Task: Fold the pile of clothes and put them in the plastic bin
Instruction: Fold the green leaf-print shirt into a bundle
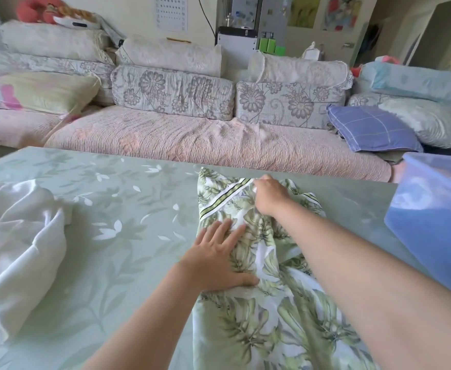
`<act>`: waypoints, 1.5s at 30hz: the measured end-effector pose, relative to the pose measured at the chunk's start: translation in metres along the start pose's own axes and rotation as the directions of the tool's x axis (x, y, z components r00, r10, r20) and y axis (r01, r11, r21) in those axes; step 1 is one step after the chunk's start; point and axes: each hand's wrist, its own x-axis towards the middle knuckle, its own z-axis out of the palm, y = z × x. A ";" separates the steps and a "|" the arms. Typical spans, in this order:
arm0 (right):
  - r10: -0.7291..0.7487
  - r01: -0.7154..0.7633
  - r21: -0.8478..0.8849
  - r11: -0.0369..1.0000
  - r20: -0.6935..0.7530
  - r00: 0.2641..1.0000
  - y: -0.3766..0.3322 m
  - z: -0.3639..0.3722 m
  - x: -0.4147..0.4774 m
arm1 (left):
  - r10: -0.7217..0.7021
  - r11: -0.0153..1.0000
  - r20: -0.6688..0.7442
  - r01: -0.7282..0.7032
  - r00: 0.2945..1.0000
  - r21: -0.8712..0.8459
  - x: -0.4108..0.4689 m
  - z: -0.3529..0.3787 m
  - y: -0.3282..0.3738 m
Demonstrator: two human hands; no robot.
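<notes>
Presses the left grip (216,260) flat on the leaf-print garment (259,316), with the fingers straight and spread wide. Pinches a bit of the same garment with the right grip (268,194), fingers curled tight, just beside the striped band (224,198). Holds the right grip farther out than the left grip and a little to its right, near the far edge of the green surface (112,209). Garment spread on the surface under both grips, running from the right grip back past the left grip. Blue plastic bin (432,222) off to the right of the right grip, not touching it. Crumpled white cloth (18,236) well to the left of the left grip. Past the right grip, a pink sofa (192,137) with a blue checked pillow (371,132).
</notes>
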 end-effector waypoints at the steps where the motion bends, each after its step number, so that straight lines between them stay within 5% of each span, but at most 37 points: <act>1: 0.031 -0.024 -0.055 0.998 0.123 0.992 0.001 0.001 -0.001 | -0.013 1.000 0.041 0.012 0.999 0.021 0.000 0.000 0.000; 3: 0.086 -0.065 -0.088 0.994 0.252 0.964 0.001 0.002 -0.006 | -0.051 0.998 0.108 0.047 0.993 0.035 0.000 -0.005 0.000; 5: 0.046 -0.037 -0.060 0.997 0.163 0.986 -0.002 0.000 -0.016 | -0.074 0.997 0.130 0.070 0.989 0.030 0.001 -0.011 0.002; 8: -0.123 0.122 0.079 0.989 0.012 0.992 -0.009 -0.001 -0.041 | -0.024 0.999 -0.042 0.025 0.999 0.030 -0.001 -0.014 0.012; 11: -0.225 0.202 0.205 0.958 0.098 0.969 -0.005 0.002 -0.073 | 0.019 0.998 -0.196 -0.006 0.980 0.064 -0.005 -0.012 0.025; 15: -0.257 0.295 -0.045 0.955 0.377 0.890 0.028 0.005 -0.100 | -0.029 0.994 -0.025 0.032 0.999 0.102 -0.015 -0.005 0.029; 19: -0.237 0.266 -0.064 0.962 0.290 0.927 0.037 -0.010 -0.125 | -0.066 0.994 -0.023 0.068 0.998 0.087 -0.027 -0.003 0.036; 24: -0.290 0.286 0.052 0.957 0.265 0.920 0.028 -0.024 -0.183 | 0.073 0.996 -0.108 -0.068 0.991 0.051 -0.047 -0.005 0.059; 31: -0.213 0.231 0.010 0.973 0.426 0.879 0.042 -0.010 -0.241 | 0.049 0.991 0.187 -0.071 0.981 0.113 -0.078 0.002 0.100; 41: -0.115 0.154 -0.090 0.984 0.336 0.935 0.085 -0.023 -0.265 | 0.062 0.991 0.101 -0.073 0.993 0.112 -0.082 -0.008 0.113; 45: -0.071 0.088 -0.028 0.996 0.371 0.926 0.107 -0.016 -0.283 | 0.023 0.991 0.401 -0.073 0.916 0.109 -0.093 -0.010 0.131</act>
